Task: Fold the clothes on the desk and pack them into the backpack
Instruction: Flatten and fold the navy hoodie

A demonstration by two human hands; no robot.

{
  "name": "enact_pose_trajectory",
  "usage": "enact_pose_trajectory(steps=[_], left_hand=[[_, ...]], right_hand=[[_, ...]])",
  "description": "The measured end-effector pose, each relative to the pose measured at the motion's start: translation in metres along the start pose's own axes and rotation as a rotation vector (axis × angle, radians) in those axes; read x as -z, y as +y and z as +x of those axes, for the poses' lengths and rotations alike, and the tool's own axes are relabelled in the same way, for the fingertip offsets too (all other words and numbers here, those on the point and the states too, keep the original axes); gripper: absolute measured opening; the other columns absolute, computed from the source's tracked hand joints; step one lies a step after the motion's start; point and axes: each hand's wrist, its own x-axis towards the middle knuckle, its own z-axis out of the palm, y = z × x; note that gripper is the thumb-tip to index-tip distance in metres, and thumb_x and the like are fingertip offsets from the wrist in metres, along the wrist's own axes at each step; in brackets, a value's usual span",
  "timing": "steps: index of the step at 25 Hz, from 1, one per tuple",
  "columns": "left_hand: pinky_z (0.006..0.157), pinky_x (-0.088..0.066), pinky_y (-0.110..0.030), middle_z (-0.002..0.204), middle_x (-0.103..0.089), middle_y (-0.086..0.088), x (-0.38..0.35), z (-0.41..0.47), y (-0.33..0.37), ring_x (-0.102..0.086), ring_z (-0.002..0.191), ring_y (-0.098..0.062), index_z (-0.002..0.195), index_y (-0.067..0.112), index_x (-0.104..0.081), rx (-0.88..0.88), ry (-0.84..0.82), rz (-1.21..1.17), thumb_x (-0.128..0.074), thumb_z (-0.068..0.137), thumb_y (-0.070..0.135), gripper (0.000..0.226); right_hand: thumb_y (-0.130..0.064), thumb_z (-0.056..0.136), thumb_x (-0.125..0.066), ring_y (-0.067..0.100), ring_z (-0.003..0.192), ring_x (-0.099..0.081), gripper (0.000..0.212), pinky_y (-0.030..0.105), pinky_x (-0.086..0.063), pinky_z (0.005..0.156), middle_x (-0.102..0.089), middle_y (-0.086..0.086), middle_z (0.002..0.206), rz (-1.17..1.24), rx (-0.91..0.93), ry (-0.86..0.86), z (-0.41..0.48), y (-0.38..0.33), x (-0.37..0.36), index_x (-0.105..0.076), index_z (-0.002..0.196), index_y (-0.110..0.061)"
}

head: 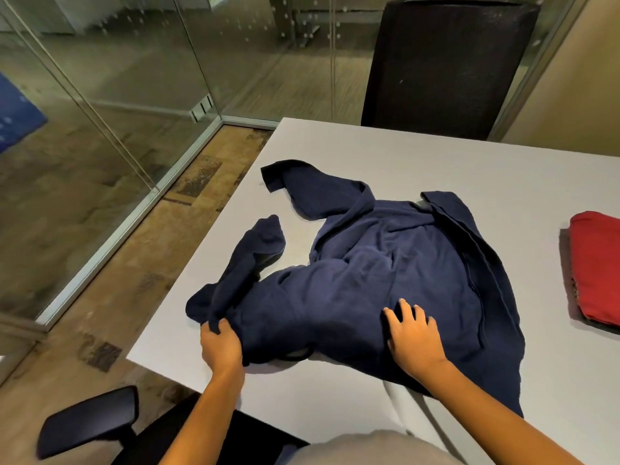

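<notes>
On the grey desk (369, 152): two garments, two hands. One navy sweatshirt (385, 263) lies spread and rumpled across the middle, with two sleeves thrown out to the left. One red garment (597, 263), folded, sits at the right edge, well apart. The left hand (219, 344) grips a bunched fold at the sweatshirt's near-left corner. The right hand (414, 333) lies flat on the cloth, fingers spread. One black chair (446, 68) on the far side; an armrest (90, 421) near left; a glass wall (100, 95) on the left.

Soft, even indoor light falls on my worktop (335, 146); shadows under the navy top (385, 263) are faint. The glass wall (117, 78) carries hazy reflections. Straight lines bow near the edges, and detail looks slightly smeared.
</notes>
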Motion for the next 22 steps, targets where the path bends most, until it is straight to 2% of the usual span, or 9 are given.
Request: enact_pose_trajectory(steps=[2,4,6,8,10,13,16,20,22], left_hand=[[0.084,-0.042,-0.041,0.111,-0.058,-0.020,0.010,-0.019,-0.021,-0.053,0.108,-0.041,0.118,0.005,-0.051,-0.102,-0.051,0.127,-0.044,0.100,0.017,0.023],[0.073,-0.041,-0.037,0.090,-0.055,-0.012,0.015,-0.031,-0.040,-0.056,0.095,-0.038,0.092,0.008,-0.048,-0.148,-0.156,0.344,-0.048,0.098,0.022,0.015],[0.071,-0.044,-0.039,0.091,-0.053,-0.008,0.018,-0.034,-0.051,-0.056,0.088,-0.031,0.086,0.011,-0.045,-0.193,-0.165,0.436,-0.054,0.095,0.027,0.020],[0.072,-0.045,-0.038,0.103,-0.051,-0.008,0.018,-0.035,-0.049,-0.054,0.089,-0.028,0.099,0.011,-0.044,-0.274,-0.074,0.384,-0.062,0.090,0.028,0.027],[0.076,-0.045,-0.039,0.112,-0.048,-0.009,0.014,-0.030,-0.043,-0.053,0.096,-0.031,0.112,0.010,-0.044,-0.338,-0.022,0.366,-0.067,0.085,0.033,0.042],[0.083,-0.046,-0.042,0.118,-0.049,-0.014,0.003,-0.011,-0.034,-0.054,0.103,-0.036,0.114,0.007,-0.053,-0.120,-0.071,0.621,-0.062,0.085,0.049,0.052],[0.089,-0.044,-0.040,0.127,-0.050,-0.021,-0.011,0.002,-0.024,-0.051,0.112,-0.038,0.120,0.003,-0.054,-0.019,-0.158,0.717,-0.056,0.090,0.038,0.046],[0.100,-0.041,-0.049,0.136,-0.042,-0.026,-0.035,0.008,-0.007,-0.048,0.117,-0.044,0.136,0.001,-0.034,0.043,-0.191,0.495,-0.050,0.096,0.028,0.051],[0.103,-0.038,-0.053,0.140,-0.036,-0.027,-0.045,0.013,0.002,-0.045,0.120,-0.046,0.138,0.001,-0.030,0.088,-0.173,0.382,-0.049,0.097,0.027,0.052]], right_hand=[[-0.015,0.055,-0.088,0.045,0.094,-0.062,0.058,0.048,-0.056,0.066,-0.061,0.024,0.117,0.008,0.081,0.124,0.004,-0.010,0.005,-0.067,0.109,-0.007],[-0.009,0.063,-0.080,0.041,0.099,-0.062,0.050,0.045,-0.056,0.072,-0.060,0.022,0.120,0.071,0.185,0.242,0.007,-0.024,0.010,-0.065,0.110,-0.005],[-0.006,0.069,-0.076,0.040,0.112,-0.059,0.053,0.047,-0.054,0.084,-0.056,0.022,0.129,0.135,0.290,0.324,0.012,-0.041,0.010,-0.062,0.120,-0.003],[-0.010,0.073,-0.075,0.036,0.116,-0.058,0.067,0.046,-0.055,0.085,-0.048,0.020,0.142,0.179,0.346,0.293,0.015,-0.052,0.003,-0.051,0.136,-0.007],[-0.017,0.073,-0.078,0.030,0.098,-0.063,0.083,0.038,-0.058,0.067,-0.041,0.016,0.149,0.226,0.360,0.217,0.013,-0.056,-0.008,-0.039,0.147,-0.019],[-0.014,0.061,-0.084,0.026,0.083,-0.063,0.115,0.034,-0.051,0.056,-0.048,0.011,0.145,0.153,0.377,0.145,0.008,-0.045,-0.032,-0.017,0.153,-0.033],[-0.025,0.068,-0.083,0.030,0.099,-0.062,0.096,0.039,-0.051,0.069,-0.052,0.007,0.141,0.066,0.409,0.156,0.010,-0.028,-0.043,-0.031,0.149,-0.034],[-0.034,0.084,-0.060,0.031,0.105,-0.061,0.067,0.041,-0.051,0.074,-0.050,0.005,0.144,0.020,0.385,0.175,0.013,-0.025,-0.046,-0.037,0.147,-0.035],[-0.030,0.081,-0.064,0.033,0.108,-0.061,0.070,0.043,-0.053,0.078,-0.049,0.006,0.144,0.035,0.358,0.181,0.008,-0.028,-0.052,-0.038,0.146,-0.033]])
